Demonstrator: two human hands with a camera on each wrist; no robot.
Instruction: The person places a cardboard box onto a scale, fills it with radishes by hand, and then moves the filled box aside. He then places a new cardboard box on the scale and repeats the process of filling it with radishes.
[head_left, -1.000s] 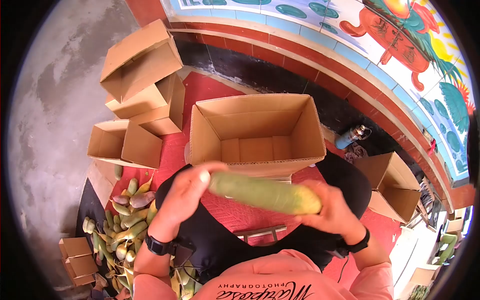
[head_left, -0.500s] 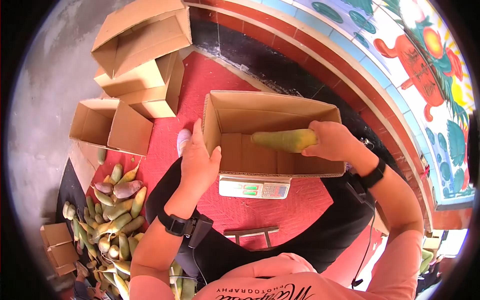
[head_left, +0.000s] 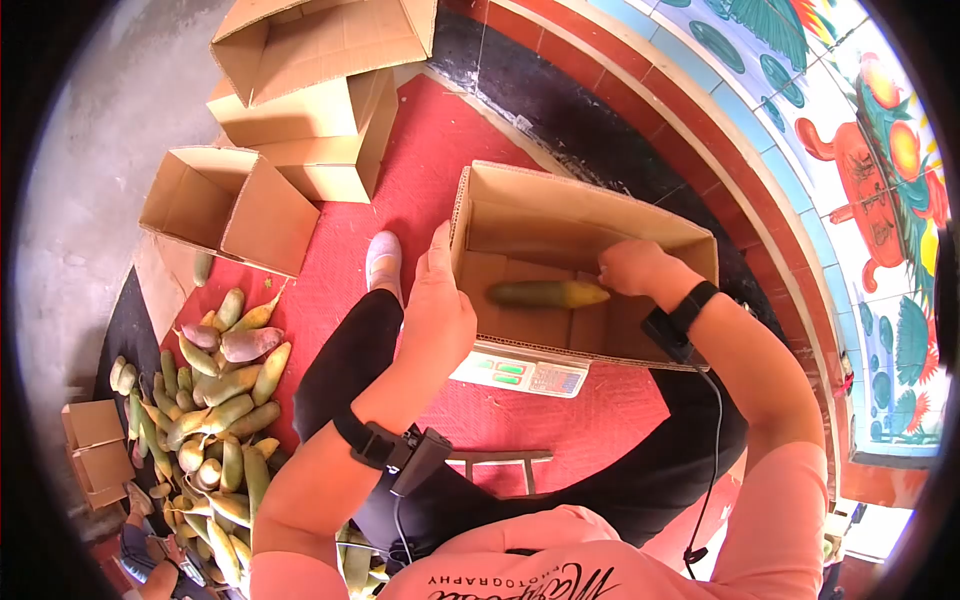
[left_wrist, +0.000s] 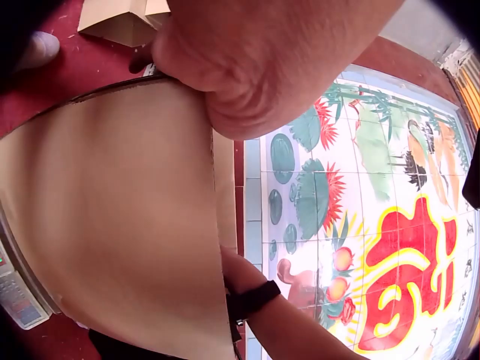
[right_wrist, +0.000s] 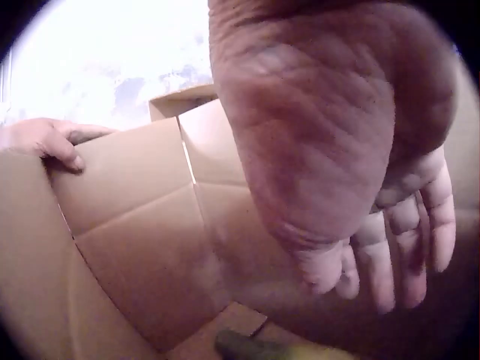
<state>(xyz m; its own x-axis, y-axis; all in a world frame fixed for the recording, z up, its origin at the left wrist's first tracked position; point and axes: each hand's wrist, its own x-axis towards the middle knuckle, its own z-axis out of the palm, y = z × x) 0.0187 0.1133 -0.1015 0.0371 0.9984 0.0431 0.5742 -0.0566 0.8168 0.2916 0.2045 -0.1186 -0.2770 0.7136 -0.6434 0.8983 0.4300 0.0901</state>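
Note:
In the head view a green radish [head_left: 545,294] with a yellowish end lies on the bottom of an open cardboard box [head_left: 590,345] between the knees. My right hand [head_left: 637,268] is inside the box, just past the radish's yellow end. The right wrist view shows this hand [right_wrist: 352,165] with loosely bent fingers above the radish [right_wrist: 259,347], apart from it. At the box's left rim, my left hand [head_left: 440,310] holds the wall, its thumb [right_wrist: 71,159] hooked over the edge. A digital scale [head_left: 520,373] with lit green displays sits under the box.
A heap of radishes [head_left: 225,410] covers the floor at left. Several cardboard boxes [head_left: 235,205] stand behind it, some stacked. A tiled wall with a painted mural [head_left: 880,200] runs along the right. One light shoe [head_left: 383,258] shows beside the box. Cables hang from the wrist cameras.
The radish went from both hands into the box, carried by the right hand, which has now let go. The left hand moved to the box's left rim. The view has turned somewhat.

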